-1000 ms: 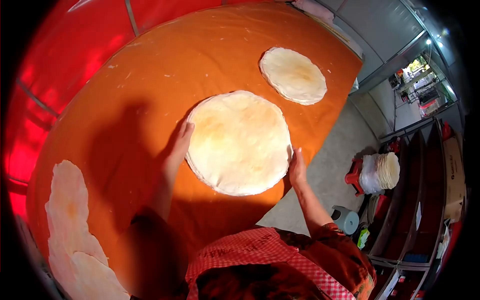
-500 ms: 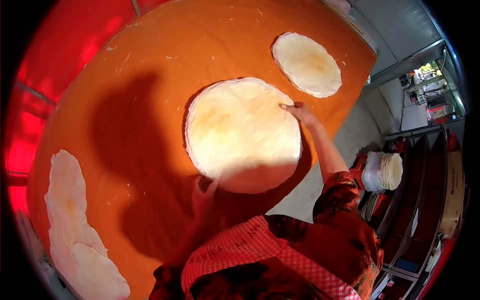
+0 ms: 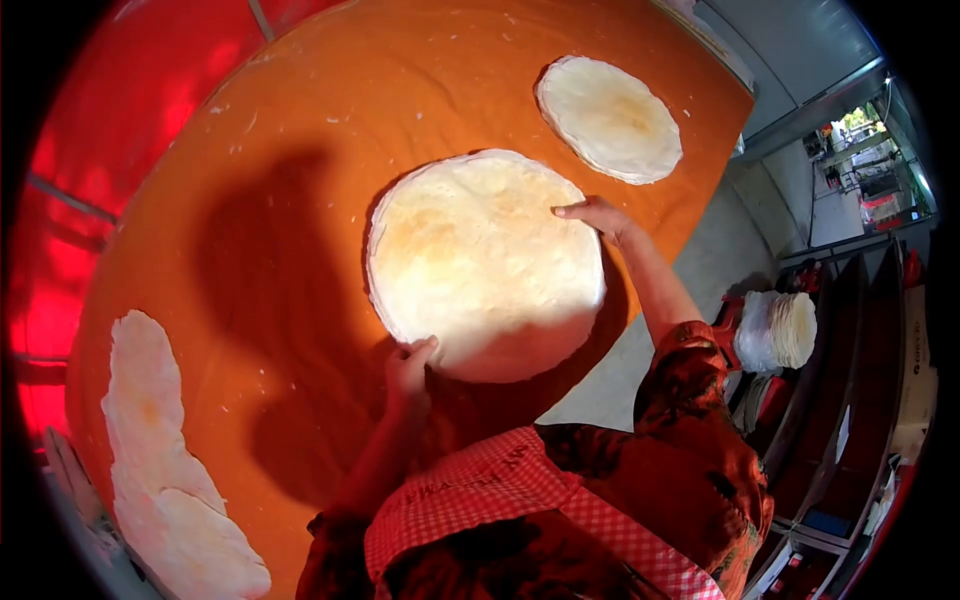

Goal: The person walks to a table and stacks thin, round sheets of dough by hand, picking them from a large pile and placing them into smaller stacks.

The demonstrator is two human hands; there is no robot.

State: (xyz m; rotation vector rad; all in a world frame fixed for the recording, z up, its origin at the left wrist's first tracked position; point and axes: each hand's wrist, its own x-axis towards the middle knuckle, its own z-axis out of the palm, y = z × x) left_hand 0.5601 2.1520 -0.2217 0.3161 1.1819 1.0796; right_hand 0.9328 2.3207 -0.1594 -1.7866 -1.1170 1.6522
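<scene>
Orange table cloth [image 3: 300,150] carries the big flatbread stack [image 3: 480,260]. The left hand [image 3: 408,365] curls around its near rim and the right hand [image 3: 595,215] presses flat-fingered on its far edge. Stack looks neat, not lifted. A smaller stack [image 3: 610,118] lies beyond it.

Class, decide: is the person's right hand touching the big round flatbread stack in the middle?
Touching. The head view shows the right hand with its fingertips lying on the flatbread stack, no gap.

Orange-covered desk [image 3: 300,200], flecked with pale crumbs. A large flatbread stack [image 3: 485,260] lies at centre, a smaller round stack [image 3: 610,118] toward the far right corner, and irregular thin sheets [image 3: 160,460] along the near left edge.
</scene>
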